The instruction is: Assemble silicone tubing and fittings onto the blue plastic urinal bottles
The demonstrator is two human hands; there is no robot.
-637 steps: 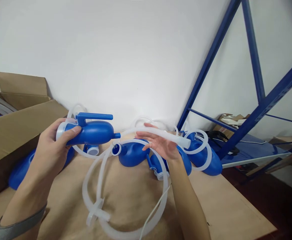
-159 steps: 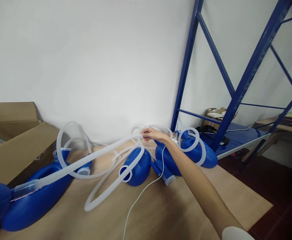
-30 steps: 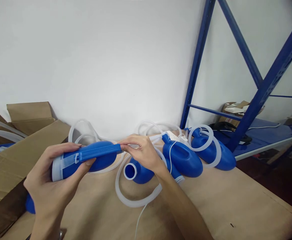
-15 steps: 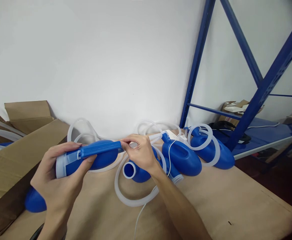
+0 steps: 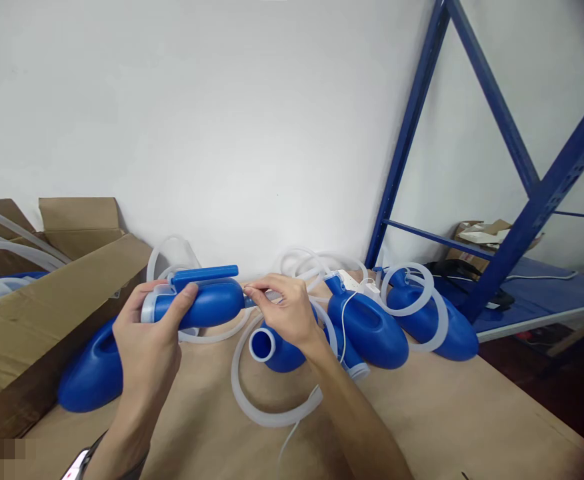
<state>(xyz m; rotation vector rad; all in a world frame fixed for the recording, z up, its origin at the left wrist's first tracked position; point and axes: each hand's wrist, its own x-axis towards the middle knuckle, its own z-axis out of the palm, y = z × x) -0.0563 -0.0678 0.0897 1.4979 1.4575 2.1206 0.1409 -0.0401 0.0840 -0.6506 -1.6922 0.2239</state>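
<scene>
My left hand [image 5: 152, 320] is wrapped round a blue plastic urinal cup [image 5: 217, 303], its translucent collar [image 5: 149, 308] towards my palm. The cup is held level above the table, with a flat blue handle [image 5: 205, 274] along its top. At its narrow right end my right hand [image 5: 292, 310] pinches the end of a translucent tube [image 5: 273, 295], right by the cup's nozzle. Whether the tube is fully on the nozzle is hidden by my fingers. Below my right hand lies another blue cup [image 5: 285, 353] with an open white-rimmed mouth, beside a looped tube [image 5: 267, 419].
Blue bottles with tubes lie at the right, one nearer [image 5: 369, 330] and one farther [image 5: 439, 327]. Another blue bottle [image 5: 89, 373] rests behind my left wrist. An open cardboard box [image 5: 67, 300] with tubes stands left; a blue metal rack [image 5: 407, 140] stands right.
The held cup has turned about its length, so its handle now shows on top, apart from the body. My right fingers stay at its narrow end. The view has shifted slightly left.
</scene>
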